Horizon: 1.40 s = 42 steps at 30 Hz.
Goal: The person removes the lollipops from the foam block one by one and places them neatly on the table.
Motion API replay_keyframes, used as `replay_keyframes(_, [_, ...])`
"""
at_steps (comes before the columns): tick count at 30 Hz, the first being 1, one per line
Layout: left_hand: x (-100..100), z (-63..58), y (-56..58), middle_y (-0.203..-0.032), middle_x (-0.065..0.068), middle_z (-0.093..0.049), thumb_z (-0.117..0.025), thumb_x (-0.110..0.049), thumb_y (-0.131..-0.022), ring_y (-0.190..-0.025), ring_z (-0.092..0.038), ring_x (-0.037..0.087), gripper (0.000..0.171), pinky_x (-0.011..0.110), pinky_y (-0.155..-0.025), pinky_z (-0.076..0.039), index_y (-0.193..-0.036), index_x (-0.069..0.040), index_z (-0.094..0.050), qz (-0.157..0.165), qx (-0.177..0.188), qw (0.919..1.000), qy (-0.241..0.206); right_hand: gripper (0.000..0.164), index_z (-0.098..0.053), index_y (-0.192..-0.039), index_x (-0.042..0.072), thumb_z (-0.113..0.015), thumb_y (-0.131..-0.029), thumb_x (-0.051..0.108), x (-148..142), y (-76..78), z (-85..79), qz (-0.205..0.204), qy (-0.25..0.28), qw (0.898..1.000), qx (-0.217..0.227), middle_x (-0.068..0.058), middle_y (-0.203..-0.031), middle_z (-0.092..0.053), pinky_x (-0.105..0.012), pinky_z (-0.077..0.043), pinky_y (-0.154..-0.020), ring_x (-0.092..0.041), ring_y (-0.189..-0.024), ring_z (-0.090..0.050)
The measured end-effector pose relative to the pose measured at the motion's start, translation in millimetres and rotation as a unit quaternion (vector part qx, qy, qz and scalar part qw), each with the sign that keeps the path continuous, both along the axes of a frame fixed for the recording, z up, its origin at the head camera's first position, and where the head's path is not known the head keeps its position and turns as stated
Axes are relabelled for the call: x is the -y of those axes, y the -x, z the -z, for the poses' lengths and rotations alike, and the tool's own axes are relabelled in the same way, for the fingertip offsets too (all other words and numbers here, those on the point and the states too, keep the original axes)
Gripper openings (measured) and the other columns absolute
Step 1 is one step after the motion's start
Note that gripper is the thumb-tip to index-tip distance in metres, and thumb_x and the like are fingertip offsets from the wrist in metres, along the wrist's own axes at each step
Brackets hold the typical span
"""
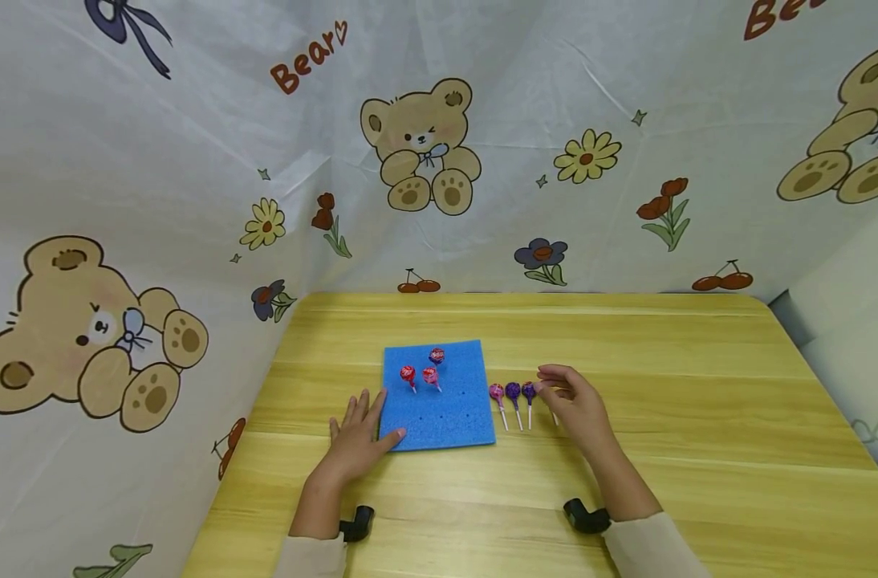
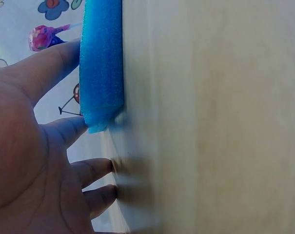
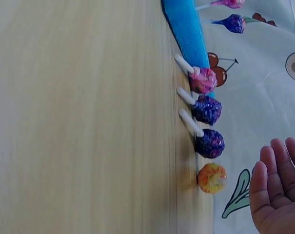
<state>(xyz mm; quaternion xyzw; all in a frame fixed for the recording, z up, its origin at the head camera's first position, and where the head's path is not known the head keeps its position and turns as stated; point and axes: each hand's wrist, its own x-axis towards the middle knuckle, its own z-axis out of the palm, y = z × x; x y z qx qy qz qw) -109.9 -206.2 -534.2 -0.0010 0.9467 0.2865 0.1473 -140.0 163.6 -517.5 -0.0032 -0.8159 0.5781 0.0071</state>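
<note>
A person's left grip (image 1: 359, 441), fingers spread and loose, is resting against a blue foam block (image 1: 445, 429) while the empty, relaxed right grip (image 1: 578, 405) is hovering by an orange lollipop (image 3: 212, 178) on the desk (image 1: 699, 449); lightly pinching its stick (image 1: 554, 419) seems best.

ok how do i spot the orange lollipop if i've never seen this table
On the wooden table, find the blue foam square. To its right, four lollipops lie in a row. The orange lollipop ends that row, farthest from the foam; its orange-yellow wrapper sets it apart from its pink and purple neighbours.
</note>
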Motion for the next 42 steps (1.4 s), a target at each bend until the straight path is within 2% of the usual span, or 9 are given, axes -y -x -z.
replay_keyframes(5, [0, 1.4, 0.0, -0.172, 0.015, -0.006, -0.059, -0.056, -0.097, -0.158, 0.005, 0.042, 0.086, 0.076, -0.116, 0.009, -0.164, -0.026, -0.016, -0.001, 0.000, 1.0000, 0.001, 0.038, -0.061, -0.133, 0.003, -0.066, -0.100, 0.021, 10, 1.6, 1.1, -0.019, -0.001, 1.000, -0.002, -0.019, -0.129, -0.065, -0.012, -0.048, -0.091, -0.004, -0.107, -0.062])
replay_keyframes(10, [0, 1.3, -0.5, -0.172, 0.015, -0.006, -0.060, -0.056, -0.096, -0.158, 0.005, 0.042, 0.086, 0.076, -0.116, 0.009, -0.164, -0.026, -0.016, -0.001, 0.000, 1.0000, 0.003, 0.034, -0.063, -0.131, 0.005, -0.067, -0.099, 0.018, 22, 2.6, -0.3, -0.029, -0.002, 1.000, -0.011, -0.017, -0.127, -0.067, -0.015, -0.050, -0.090, -0.015, -0.109, -0.064])
replay_keyframes(16, [0, 1.4, -0.7, -0.172, 0.015, -0.005, -0.059, -0.056, -0.097, -0.158, 0.004, 0.042, 0.086, 0.075, -0.117, 0.009, -0.164, -0.026, -0.016, 0.001, -0.001, 1.0000, 0.003, 0.036, -0.062, -0.131, 0.003, -0.068, -0.098, 0.015, 37, 5.2, 1.0, -0.043, -0.002, 0.999, -0.022, -0.017, -0.125, -0.068, -0.025, -0.055, -0.090, -0.026, -0.110, -0.066])
replay_keyframes(23, [0, -0.4, -0.6, -0.171, 0.016, -0.007, -0.060, -0.055, -0.097, -0.158, 0.003, 0.042, 0.085, 0.075, -0.117, 0.008, -0.164, -0.025, -0.017, 0.001, -0.005, 1.0000, -0.002, 0.033, -0.064, -0.129, 0.003, -0.068, -0.097, 0.013, 52, 9.9, 0.7, -0.068, 0.007, 0.998, -0.012, -0.016, -0.121, -0.068, -0.021, -0.055, -0.087, -0.026, -0.107, -0.066])
replay_keyframes(30, [2, -1.0, -1.3, -0.171, 0.017, -0.007, -0.060, -0.055, -0.097, -0.158, 0.003, 0.042, 0.085, 0.076, -0.117, 0.007, -0.164, -0.024, -0.018, 0.003, -0.004, 1.0000, 0.001, 0.035, -0.064, -0.129, 0.003, -0.069, -0.097, 0.017, 66, 15.8, 2.1, -0.084, -0.003, 0.996, -0.025, -0.014, -0.120, -0.070, -0.027, -0.056, -0.090, -0.025, -0.107, -0.066])
replay_keyframes(37, [2, -0.5, -1.1, -0.171, 0.017, -0.008, -0.060, -0.056, -0.096, -0.158, 0.002, 0.042, 0.085, 0.076, -0.117, 0.007, -0.164, -0.024, -0.018, 0.005, -0.009, 0.9999, 0.003, 0.034, -0.065, -0.128, 0.005, -0.070, -0.096, 0.017, 77, 18.9, 1.4, -0.087, -0.011, 0.996, -0.020, -0.012, -0.122, -0.070, -0.020, -0.055, -0.087, -0.023, -0.107, -0.067])
replay_keyframes(42, [1, -0.4, -1.5, -0.170, 0.019, -0.011, -0.062, -0.055, -0.095, -0.158, 0.000, 0.044, 0.086, 0.077, -0.116, 0.005, -0.163, -0.023, -0.021, 0.005, -0.015, 0.9999, -0.002, 0.033, -0.066, -0.126, 0.005, -0.071, -0.096, 0.017, 87, 21.2, -0.5, -0.101, -0.026, 0.994, -0.020, -0.009, -0.120, -0.070, -0.027, -0.057, -0.090, -0.022, -0.108, -0.066])
